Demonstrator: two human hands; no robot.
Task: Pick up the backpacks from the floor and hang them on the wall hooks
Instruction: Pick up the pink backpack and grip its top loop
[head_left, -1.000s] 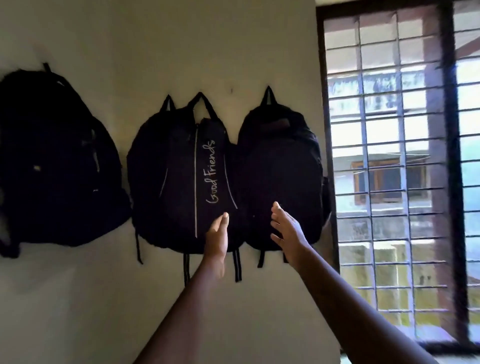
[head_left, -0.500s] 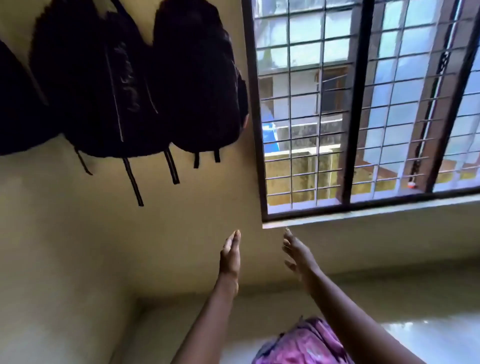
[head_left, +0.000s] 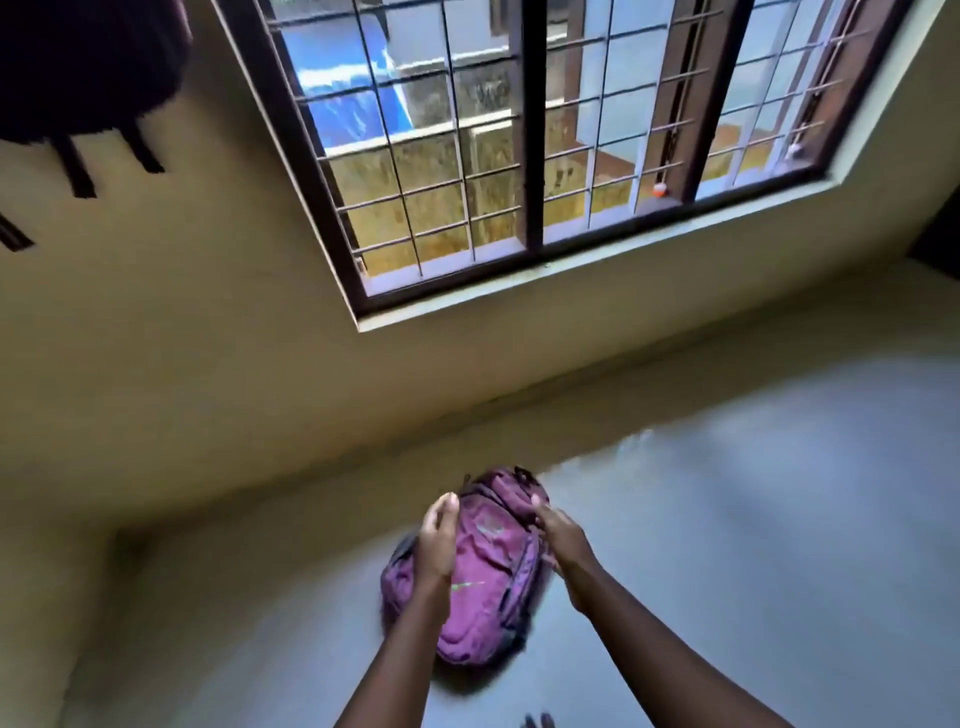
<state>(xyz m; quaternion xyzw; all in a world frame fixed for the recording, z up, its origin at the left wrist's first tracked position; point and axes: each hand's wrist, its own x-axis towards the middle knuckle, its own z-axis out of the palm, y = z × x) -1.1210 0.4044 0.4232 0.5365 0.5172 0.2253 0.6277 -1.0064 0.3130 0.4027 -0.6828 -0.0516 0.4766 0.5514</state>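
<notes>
purple backpack (head_left: 488, 571), black backpack (head_left: 78, 62), grey floor (head_left: 753, 493)

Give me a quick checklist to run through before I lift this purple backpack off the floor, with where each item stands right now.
1. Backpack within reach: ok. The purple backpack lies on the floor right under both hands.
2. Hands free: ok. The left hand and the right hand are open and hold nothing.
3. Grip on the backpack: not ok. Neither hand has closed on it.
4. Top handle located: cannot tell. A dark loop shows at the far end, but the picture is blurred.
5. Floor around the backpack clear: ok. Nothing else lies beside it.
6. Free wall hook: cannot tell. Only the bottom of a black backpack shows; no hook is in view.
</notes>
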